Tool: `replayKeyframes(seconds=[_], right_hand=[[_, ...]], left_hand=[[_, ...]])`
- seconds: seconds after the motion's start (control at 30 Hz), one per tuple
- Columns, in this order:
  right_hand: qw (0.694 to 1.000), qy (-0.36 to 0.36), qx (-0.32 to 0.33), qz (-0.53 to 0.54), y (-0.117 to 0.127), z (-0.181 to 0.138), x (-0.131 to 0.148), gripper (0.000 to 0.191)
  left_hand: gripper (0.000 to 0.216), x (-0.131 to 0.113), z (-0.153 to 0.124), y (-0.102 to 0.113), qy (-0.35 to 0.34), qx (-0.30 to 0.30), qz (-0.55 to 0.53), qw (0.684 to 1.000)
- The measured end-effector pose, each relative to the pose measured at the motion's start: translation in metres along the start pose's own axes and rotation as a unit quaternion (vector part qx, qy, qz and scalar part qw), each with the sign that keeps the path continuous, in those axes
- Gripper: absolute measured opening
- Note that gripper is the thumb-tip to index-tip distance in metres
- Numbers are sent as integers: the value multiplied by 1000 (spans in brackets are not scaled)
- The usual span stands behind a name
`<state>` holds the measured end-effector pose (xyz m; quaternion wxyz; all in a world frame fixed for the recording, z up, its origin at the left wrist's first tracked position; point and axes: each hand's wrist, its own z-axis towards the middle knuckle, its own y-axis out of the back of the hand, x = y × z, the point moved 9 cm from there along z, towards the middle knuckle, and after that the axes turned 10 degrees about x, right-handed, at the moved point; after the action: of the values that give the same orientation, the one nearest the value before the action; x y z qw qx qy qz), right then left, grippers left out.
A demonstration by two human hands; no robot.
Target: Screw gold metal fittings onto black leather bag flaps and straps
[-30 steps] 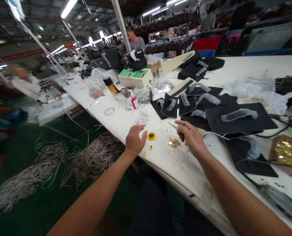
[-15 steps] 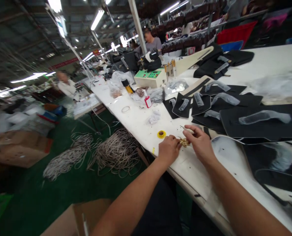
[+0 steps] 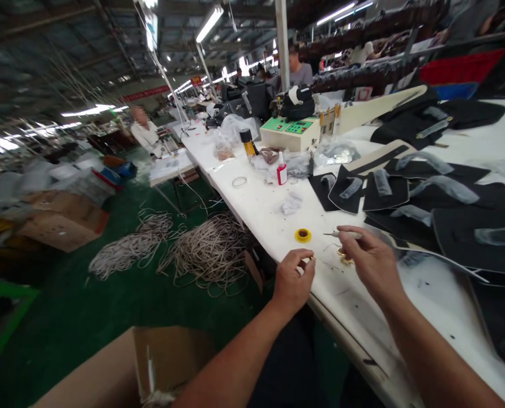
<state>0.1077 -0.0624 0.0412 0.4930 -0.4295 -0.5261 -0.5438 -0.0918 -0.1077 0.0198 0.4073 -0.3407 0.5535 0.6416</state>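
My left hand (image 3: 292, 280) is closed at the table's front edge, its thumb and forefinger pinching a tiny gold-coloured metal piece (image 3: 312, 258). In my right hand (image 3: 373, 265) is a slim, pale pointed tool (image 3: 349, 234), its tip facing left; its exact kind is unclear. Under the right fingers lies a small heap of gold-coloured metal parts (image 3: 346, 259), partly hidden by the hand. A round yellow dish (image 3: 297, 236) with a dark brown middle sits just beyond my left hand.
Black panels (image 3: 386, 192) with plastic-wrapped handles cover the table's right side. Farther back stand a red bottle (image 3: 282, 173), a yellow-and-black bottle (image 3: 248, 144) and a machine with a green panel (image 3: 289, 126). Coiled cord (image 3: 212, 255) and a cardboard box (image 3: 103, 368) are on the floor at left.
My left hand has drawn away from the gold-coloured heap with a tiny piece between its fingertips. My right hand still holds the pointed tool near the heap. The view has turned left.
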Motion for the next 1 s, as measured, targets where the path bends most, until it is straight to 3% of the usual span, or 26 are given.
replayKeyframes(seconds=[0.1,0.27,0.47,0.67,0.83,1.0], right_hand=[[998,8,47,-34,-27,20,1,46],[994,8,48,-93,-49,53,-12,40],[987,7,39,-155,-54,59,-25,33],[977,47,47,-205,-62,59,-30,27],[981,28,52,-187,-62,59,-35,27],[982,19,51,-179,-61,58,-33,27]], left_hand=[[25,30,10,18,80,-10,-98,992],[33,59,44,43,117,-37,-130,984],[33,79,73,42,141,-8,-143,980],[35,89,83,36,136,3,-120,983],[27,77,83,35,83,26,-66,994],[24,78,82,32,94,31,-67,993]])
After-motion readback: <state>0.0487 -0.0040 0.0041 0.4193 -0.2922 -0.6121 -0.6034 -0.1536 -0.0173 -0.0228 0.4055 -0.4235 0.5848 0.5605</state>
